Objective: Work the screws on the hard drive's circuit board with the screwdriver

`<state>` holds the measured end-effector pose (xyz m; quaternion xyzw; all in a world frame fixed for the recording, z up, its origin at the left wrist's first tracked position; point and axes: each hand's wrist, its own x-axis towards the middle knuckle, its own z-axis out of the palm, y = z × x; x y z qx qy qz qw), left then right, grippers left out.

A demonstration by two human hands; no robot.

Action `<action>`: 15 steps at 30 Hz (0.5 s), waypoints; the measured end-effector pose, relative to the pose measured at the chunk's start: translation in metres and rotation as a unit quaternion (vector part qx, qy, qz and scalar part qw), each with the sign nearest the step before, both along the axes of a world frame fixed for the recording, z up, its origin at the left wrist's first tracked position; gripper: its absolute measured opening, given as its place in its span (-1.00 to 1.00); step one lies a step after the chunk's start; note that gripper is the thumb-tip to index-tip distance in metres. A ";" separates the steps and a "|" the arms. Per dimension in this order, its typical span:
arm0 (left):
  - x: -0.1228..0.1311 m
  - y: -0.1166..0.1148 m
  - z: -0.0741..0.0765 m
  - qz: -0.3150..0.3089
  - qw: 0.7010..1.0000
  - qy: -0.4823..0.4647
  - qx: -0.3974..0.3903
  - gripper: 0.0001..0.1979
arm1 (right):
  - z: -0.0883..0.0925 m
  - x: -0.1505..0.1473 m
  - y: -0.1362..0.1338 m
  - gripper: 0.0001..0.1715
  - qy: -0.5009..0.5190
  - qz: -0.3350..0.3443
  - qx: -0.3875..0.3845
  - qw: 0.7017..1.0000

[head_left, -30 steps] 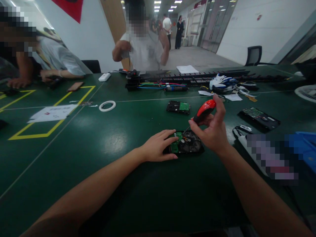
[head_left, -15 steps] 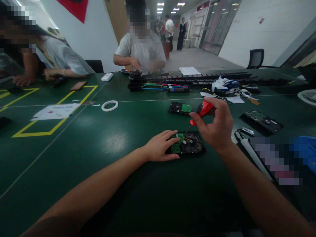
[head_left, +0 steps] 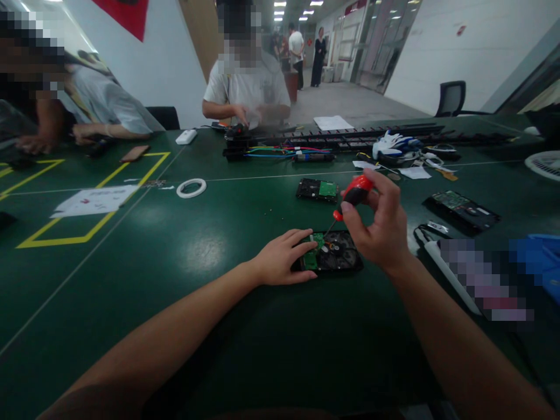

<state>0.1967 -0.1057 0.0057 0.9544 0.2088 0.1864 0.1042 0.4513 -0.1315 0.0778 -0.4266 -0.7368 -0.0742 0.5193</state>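
A black hard drive (head_left: pixel 336 258) with a green circuit board lies on the green table (head_left: pixel 184 280) in front of me. My left hand (head_left: pixel 282 259) rests on its left edge, fingers laid over the board, pressing it down. My right hand (head_left: pixel 380 224) is closed around a red-handled screwdriver (head_left: pixel 354 194), tilted, with its thin shaft pointing down to the drive's top.
A second hard drive (head_left: pixel 317 189) lies just beyond, a third drive (head_left: pixel 461 209) to the right. A white tape ring (head_left: pixel 191 188), papers (head_left: pixel 94 200) in a yellow-taped square, cables and gloves (head_left: pixel 394 146) sit farther back. Other people work at the far and left sides.
My right hand has turned the screwdriver handle between its fingers, shifting slightly left and down. The left hand stays on the drive. The person opposite lowered both arms to the table.
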 end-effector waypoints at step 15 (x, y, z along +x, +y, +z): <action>0.000 0.000 -0.001 0.001 1.000 -0.001 -0.008 -0.24 | 0.001 0.004 -0.001 -0.09 0.006 -0.022 -0.007 1.000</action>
